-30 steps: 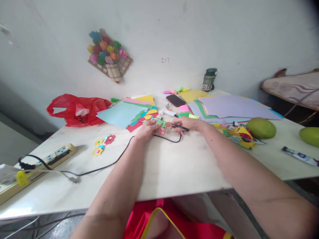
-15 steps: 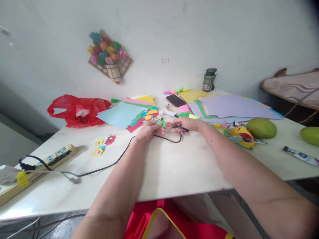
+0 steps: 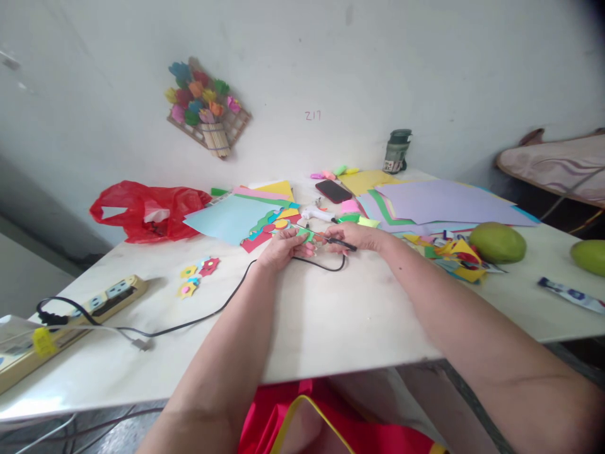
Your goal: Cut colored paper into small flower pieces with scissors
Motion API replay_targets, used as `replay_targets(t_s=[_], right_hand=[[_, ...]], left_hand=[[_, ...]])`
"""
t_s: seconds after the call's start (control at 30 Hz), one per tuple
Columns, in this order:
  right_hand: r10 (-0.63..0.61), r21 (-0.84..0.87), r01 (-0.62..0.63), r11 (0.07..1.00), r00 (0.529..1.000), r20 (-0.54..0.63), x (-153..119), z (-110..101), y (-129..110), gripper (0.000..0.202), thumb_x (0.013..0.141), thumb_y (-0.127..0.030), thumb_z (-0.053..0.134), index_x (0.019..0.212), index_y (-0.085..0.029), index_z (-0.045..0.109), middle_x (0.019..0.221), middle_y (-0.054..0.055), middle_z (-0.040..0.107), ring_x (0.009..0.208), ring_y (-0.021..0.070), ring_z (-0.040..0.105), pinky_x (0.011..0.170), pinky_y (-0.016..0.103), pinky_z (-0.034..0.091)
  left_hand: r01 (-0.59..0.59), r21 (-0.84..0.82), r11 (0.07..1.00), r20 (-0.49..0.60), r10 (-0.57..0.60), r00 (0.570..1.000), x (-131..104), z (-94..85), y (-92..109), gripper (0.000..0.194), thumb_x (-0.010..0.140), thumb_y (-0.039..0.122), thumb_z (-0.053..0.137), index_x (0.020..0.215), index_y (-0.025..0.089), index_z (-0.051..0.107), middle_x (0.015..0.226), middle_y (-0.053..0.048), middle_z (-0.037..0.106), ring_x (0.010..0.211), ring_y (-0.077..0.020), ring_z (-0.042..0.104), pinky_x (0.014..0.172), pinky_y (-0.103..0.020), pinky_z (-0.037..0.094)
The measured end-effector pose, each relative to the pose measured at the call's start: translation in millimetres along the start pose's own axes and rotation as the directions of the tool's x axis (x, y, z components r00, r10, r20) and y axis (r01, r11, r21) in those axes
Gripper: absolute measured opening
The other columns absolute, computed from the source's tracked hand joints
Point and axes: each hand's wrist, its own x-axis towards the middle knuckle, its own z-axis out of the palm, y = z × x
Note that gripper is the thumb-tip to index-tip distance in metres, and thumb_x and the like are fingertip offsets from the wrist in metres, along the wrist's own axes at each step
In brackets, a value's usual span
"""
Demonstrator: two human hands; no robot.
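My left hand (image 3: 282, 248) pinches a small piece of green paper (image 3: 305, 235) above the middle of the table. From the right, my right hand (image 3: 355, 237) grips black-handled scissors (image 3: 343, 243), whose blades point left at the green paper; I cannot tell whether they are cutting into it. Just beyond my hands lies a white glue gun (image 3: 317, 214), its black cord (image 3: 222, 308) curving under my left hand and off to the left. Several cut paper flowers (image 3: 208, 267) in yellow, blue and red rest left of my left forearm.
A red plastic bag (image 3: 146, 211), light blue paper (image 3: 231, 217) and a power strip (image 3: 118, 290) are on the left. A phone (image 3: 333, 191) lies behind the glue gun. To the right are purple paper (image 3: 449, 198), paper scraps (image 3: 460, 258), green fruits (image 3: 497, 243) and a tube (image 3: 574, 296).
Almost nothing differs. Both hands keep their hold on the green paper and the scissors, and the view has shifted very slightly.
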Motion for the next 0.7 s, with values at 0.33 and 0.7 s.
replay_targets(t_s=[0.33,0.7], right_hand=[[-0.005,0.03,0.005,1.0,1.0,0.002,2.6,1.6,2.8,0.034,0.064,-0.035,0.074,0.089,-0.013,0.062,0.061,-0.005,0.051,0.049,0.0053,0.042,0.043,0.02,0.036],[-0.015,-0.004,0.015,1.0,1.0,-0.004,2.1,1.6,1.8,0.033,0.066,-0.036,0.072,0.088,-0.012,0.064,0.062,-0.004,0.052,0.048,0.0055,0.042,0.044,0.021,0.035]], left_hand=[[-0.003,0.002,1.0,-0.004,0.003,1.0,0.0,0.9,0.3,0.023,0.074,0.026,0.075,0.072,0.013,0.056,0.067,-0.006,0.071,0.056,-0.015,0.068,0.06,-0.025,0.057],[-0.001,-0.003,1.0,-0.013,0.001,1.0,0.8,0.4,-0.3,0.027,0.07,0.028,0.078,0.072,0.013,0.056,0.066,-0.005,0.07,0.054,-0.015,0.068,0.059,-0.025,0.057]])
